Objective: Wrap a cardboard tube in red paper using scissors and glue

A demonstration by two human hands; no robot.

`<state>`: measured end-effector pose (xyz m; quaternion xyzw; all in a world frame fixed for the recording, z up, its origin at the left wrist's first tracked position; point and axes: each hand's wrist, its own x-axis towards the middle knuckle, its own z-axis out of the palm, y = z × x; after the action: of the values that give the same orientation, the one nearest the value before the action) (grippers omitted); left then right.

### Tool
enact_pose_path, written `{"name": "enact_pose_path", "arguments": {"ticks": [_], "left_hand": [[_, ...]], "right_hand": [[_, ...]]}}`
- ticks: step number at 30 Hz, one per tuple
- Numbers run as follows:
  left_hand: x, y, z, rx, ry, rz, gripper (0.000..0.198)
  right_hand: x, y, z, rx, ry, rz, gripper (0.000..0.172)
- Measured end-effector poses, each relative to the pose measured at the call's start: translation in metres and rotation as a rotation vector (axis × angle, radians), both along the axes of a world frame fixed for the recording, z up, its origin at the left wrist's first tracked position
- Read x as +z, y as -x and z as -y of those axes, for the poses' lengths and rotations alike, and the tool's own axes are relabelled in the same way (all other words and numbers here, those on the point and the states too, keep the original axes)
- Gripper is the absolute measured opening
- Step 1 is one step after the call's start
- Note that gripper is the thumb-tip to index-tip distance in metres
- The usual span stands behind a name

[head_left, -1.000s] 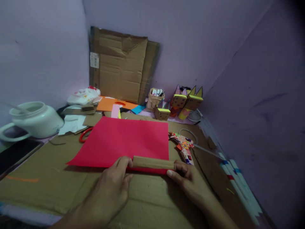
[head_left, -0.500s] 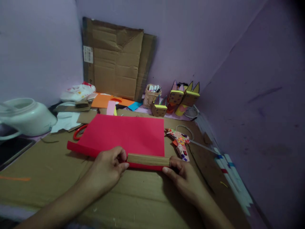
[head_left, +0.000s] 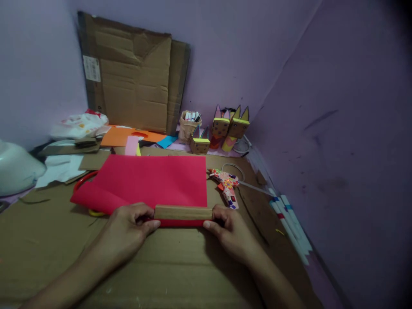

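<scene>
A sheet of red paper [head_left: 157, 178] lies across the work surface, its left corner curled up. Along its near edge sits a narrow brown cardboard piece [head_left: 183, 213], with a strip of red showing below it. My left hand [head_left: 131, 223] pinches the left end of the cardboard together with the paper's edge, thumb in front. At the other end, my right hand [head_left: 230, 229] grips the cardboard and red edge the same way. The fingers behind the cardboard are partly hidden. Red-handled scissors [head_left: 84, 179] are partly covered by the paper's left side.
Right of the paper lies a patterned glue gun [head_left: 228, 184] with its cord. Markers [head_left: 291, 223] line the right side. Behind stand cardboard animal figures [head_left: 201, 146], a pen holder [head_left: 189, 126] and leaning cardboard [head_left: 135, 81]. A white pot [head_left: 16, 169] is at far left.
The view has shifted, so most things appear farther left. The paper's left corner has curled up more. Both hands still grip the cardboard's ends.
</scene>
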<state>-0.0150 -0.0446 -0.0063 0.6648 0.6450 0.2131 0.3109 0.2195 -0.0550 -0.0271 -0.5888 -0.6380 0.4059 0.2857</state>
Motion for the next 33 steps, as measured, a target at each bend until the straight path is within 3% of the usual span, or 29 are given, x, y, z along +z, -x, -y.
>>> {"name": "enact_pose_path", "arguments": {"ticks": [14, 21, 26, 33], "left_hand": [[-0.0069, -0.0014, 0.0087, -0.026, -0.086, -0.041, 0.018], [-0.0069, -0.0026, 0.0031, -0.015, 0.061, 0.071, 0.012], [-0.0053, 0.0005, 0.004, -0.057, 0.075, 0.086, 0.016], [-0.0039, 0.0002, 0.0082, -0.029, -0.036, 0.026, 0.019]], "right_hand": [[0.001, -0.0018, 0.0006, 0.024, 0.001, 0.03, 0.022], [-0.0003, -0.0026, -0.0014, 0.03, 0.012, 0.037, 0.023], [0.0013, -0.0018, -0.0013, 0.03, 0.021, 0.051, 0.018], [0.0048, 0.0004, 0.0011, 0.028, -0.01, 0.11, 0.019]]}}
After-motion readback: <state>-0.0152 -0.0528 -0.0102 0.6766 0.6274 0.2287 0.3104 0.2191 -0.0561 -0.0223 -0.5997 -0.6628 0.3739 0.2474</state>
